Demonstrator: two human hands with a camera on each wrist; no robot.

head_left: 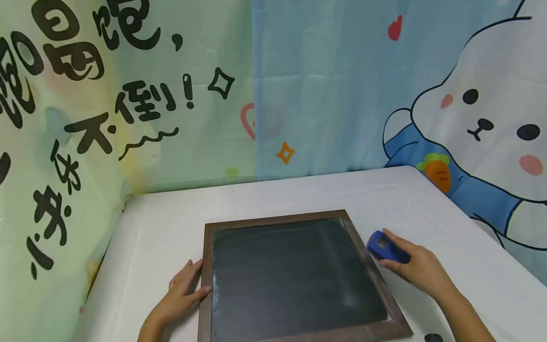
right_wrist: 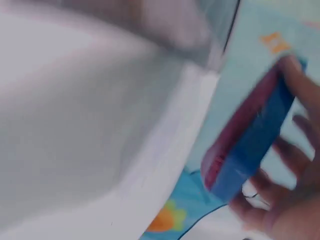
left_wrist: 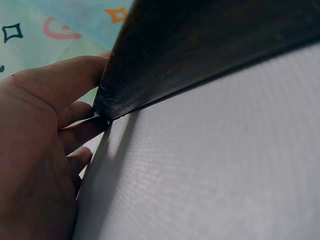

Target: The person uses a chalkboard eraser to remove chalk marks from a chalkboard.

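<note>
A framed blackboard (head_left: pixel 295 280) lies on the white tabletop, its dark surface showing pale smears at the right. My left hand (head_left: pixel 179 297) rests against the left side of its brown wooden frame (head_left: pixel 206 266), the thumb tip on the frame and the fingers stretched along its edge. In the left wrist view, that hand (left_wrist: pixel 37 135) touches the frame's dark side (left_wrist: pixel 165 55). My right hand (head_left: pixel 423 268) grips a blue board eraser (head_left: pixel 386 247) just off the frame's right side. The right wrist view shows the eraser's reddish pad (right_wrist: pixel 245 120), blurred.
The white tabletop (head_left: pixel 171 213) surrounds the board. A printed curtain (head_left: pixel 320 95) with a cartoon bear and dark lettering hangs behind and to the left. A small black object (head_left: pixel 433 337) shows at the bottom edge, near the right forearm.
</note>
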